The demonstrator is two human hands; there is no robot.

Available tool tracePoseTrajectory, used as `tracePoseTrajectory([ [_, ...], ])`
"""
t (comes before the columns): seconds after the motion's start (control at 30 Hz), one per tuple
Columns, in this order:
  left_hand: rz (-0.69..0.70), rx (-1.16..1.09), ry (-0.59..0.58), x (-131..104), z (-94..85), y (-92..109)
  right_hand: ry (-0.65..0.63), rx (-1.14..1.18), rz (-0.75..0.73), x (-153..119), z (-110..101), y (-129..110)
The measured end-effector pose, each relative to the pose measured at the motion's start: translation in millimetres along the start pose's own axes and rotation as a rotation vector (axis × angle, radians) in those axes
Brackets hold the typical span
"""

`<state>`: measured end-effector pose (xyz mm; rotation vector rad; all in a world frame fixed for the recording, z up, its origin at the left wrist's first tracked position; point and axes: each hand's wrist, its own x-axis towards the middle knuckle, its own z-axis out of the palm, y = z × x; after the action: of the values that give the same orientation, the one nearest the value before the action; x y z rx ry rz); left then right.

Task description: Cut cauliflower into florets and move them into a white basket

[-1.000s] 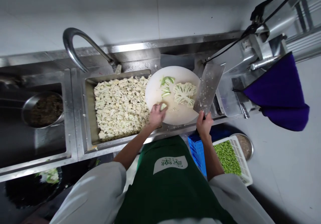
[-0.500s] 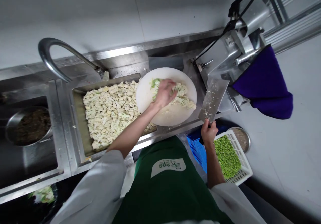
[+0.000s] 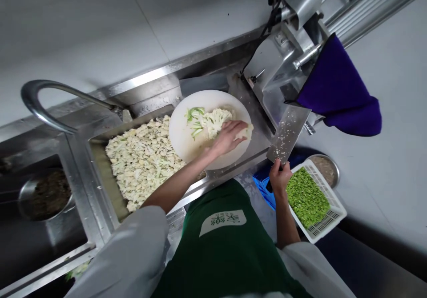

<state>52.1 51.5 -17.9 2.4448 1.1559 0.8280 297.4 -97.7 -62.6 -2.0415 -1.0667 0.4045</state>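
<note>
The left hand (image 3: 230, 135) lies palm-down on the round white cutting board (image 3: 187, 138), fingers spread loosely over a piece of cauliflower (image 3: 216, 120) at the board's right side; it presses and covers the piece rather than pinching it. More florets and a few green stem trimmings (image 3: 193, 113) lie just to the left of that hand, toward the far edge of the board.

The right hand (image 3: 279, 178) is closed firmly around the handle of a cleaver (image 3: 288, 133), held off the board to the right, well apart from the cauliflower. The blade's long axis runs from the hand up and away to the far right, its flat flecked with white crumbs.

So the cauliflower lies left and slightly far of the cleaver, and the left hand is the nearer one, already on it.

Left of the board, a steel sink basin (image 3: 100, 173) is filled with cut florets (image 3: 143, 160). A white basket of chopped greens (image 3: 307, 198) sits low at the right.
</note>
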Motion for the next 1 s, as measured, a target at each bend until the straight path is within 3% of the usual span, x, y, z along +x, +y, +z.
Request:
tracePoseTrajectory([
  [0.1,-0.117,-0.042,0.289,-69,-35.5,-15,0.003,0.009,-0.044,-1,1,-4],
  [0.17,-0.264,0.012,0.448,-122,-45.9,-31,-0.031,0.002,-0.114,-3,4,-10],
  [0.27,-0.428,0.105,0.497,-183,-45.1,-49,-0.146,-0.057,-0.273,-7,10,-24],
  [0.33,-0.441,0.127,0.485,-203,-40.9,-53,-0.279,-0.135,-0.413,-11,16,-39],
  [0.47,-0.431,0.136,0.549,-205,-35.8,-47,-0.656,-0.38,-0.691,-23,32,-81],
  [0.6,-0.41,0.121,0.61,-197,-30.1,-37,-0.907,-0.619,-0.812,-39,47,-120],
  [0.83,-0.386,0.075,0.594,-197,-19.9,-34,-1.052,-0.753,-0.793,-48,55,-146],
  [1.0,-0.321,0.077,0.571,-201,-13.9,-34,-1.091,-0.78,-0.745,-60,77,-156],
])
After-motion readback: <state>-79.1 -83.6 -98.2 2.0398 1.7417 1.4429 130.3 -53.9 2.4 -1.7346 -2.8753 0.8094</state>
